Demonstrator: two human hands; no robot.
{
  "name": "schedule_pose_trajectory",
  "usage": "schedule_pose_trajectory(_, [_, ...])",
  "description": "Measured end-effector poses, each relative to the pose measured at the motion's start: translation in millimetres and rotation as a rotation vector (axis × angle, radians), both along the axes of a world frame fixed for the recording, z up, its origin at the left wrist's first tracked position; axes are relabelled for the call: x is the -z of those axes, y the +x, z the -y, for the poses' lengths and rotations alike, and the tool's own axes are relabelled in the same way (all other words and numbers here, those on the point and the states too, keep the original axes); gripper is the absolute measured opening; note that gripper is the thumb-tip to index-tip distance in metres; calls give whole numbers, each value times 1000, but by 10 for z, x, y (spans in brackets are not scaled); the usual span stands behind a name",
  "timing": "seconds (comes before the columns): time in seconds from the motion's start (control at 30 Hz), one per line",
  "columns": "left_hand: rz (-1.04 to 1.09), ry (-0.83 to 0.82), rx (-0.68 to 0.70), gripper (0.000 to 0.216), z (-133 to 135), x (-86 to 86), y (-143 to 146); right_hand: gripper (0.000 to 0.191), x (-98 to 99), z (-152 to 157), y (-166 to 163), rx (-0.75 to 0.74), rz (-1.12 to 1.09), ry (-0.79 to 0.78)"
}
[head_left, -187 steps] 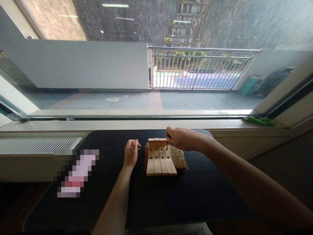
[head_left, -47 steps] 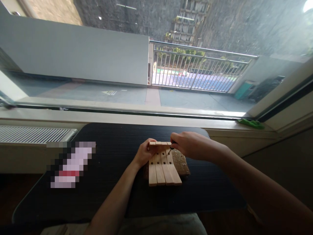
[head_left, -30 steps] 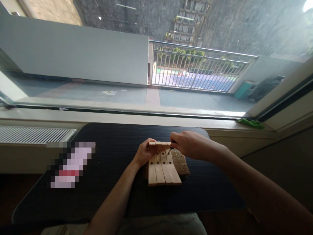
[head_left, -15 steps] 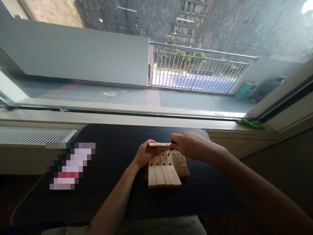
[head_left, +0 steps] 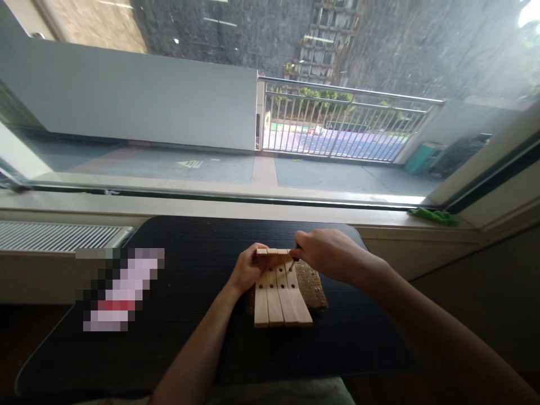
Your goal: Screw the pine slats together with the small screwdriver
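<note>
A piece made of pale wooden slats (head_left: 276, 306) side by side, with rows of dark holes or screw heads, rests over a brown, rough-looking block (head_left: 312, 284). My left hand (head_left: 248, 266) grips its far left edge, with the fingertips partly hidden behind the wood. My right hand (head_left: 323, 250) is closed round the dark handle of a screwdriver (head_left: 293, 263). Its thin shaft slants down to a hole or screw at the upper right of the slats. The far ends of the slats stand up as a raised lip.
Everything lies on a black table (head_left: 185, 320). A blurred-out pinkish item (head_left: 126, 284) is at the table's left. Beyond stand a white radiator (head_left: 63, 236), a window sill (head_left: 236, 208) and a green cloth (head_left: 434, 216) at the right, with a railing (head_left: 337, 121) outside the glass.
The whole view has shifted very slightly. Both hands keep their hold, and the screwdriver tip stays at the same spot on the slats.
</note>
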State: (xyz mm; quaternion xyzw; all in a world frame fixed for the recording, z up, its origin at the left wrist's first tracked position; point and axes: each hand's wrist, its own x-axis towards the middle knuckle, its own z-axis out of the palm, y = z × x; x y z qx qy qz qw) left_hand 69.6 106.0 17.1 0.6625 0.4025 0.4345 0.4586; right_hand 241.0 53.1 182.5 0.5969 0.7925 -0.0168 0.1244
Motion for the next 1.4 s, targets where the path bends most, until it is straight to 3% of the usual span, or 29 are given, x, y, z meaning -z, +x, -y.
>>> schedule_pose_trajectory(0.13, [33,2,-22,24,-12,5,-3,27,31,21,-37,-4,1,36])
schedule_pose_trajectory(0.23, [44,8,-44,20,-33,32,-14,25,107,20,-20,-30,-132,92])
schedule_pose_trajectory(0.5, [33,47,-162,17,-166,65,-80,40,408,-235,91,-138,-725,78])
schedule_pose_trajectory(0.67, [25,28,-136,19,-310,68,-36,27,646,-372,102,-171,-1126,4])
schedule_pose_trajectory(0.8, [1,-10,-87,25,-377,44,-26,11,908,-371,96,-37,-1392,118])
schedule_pose_trajectory(0.87, [-30,54,-122,33,-351,-65,-58,5,1012,-364,95,-19,-1449,191])
schedule_pose_trajectory(0.97, [-69,316,-250,32,-242,-388,-83,8,1084,-362,105,-34,-1338,324])
schedule_pose_trajectory(1.03, [-112,472,-229,27,-167,-642,-31,11,1095,-367,116,-48,-1274,387])
schedule_pose_trajectory(1.13, [-273,488,-86,22,-124,-907,153,16,1106,-373,126,-43,-1264,401])
schedule_pose_trajectory(1.27, [-411,481,-6,27,-168,-991,389,19,1130,-358,158,-28,-1192,423])
schedule_pose_trajectory(1.4, [-474,441,17,28,-203,-1057,418,20,1230,-370,283,-66,-1186,357])
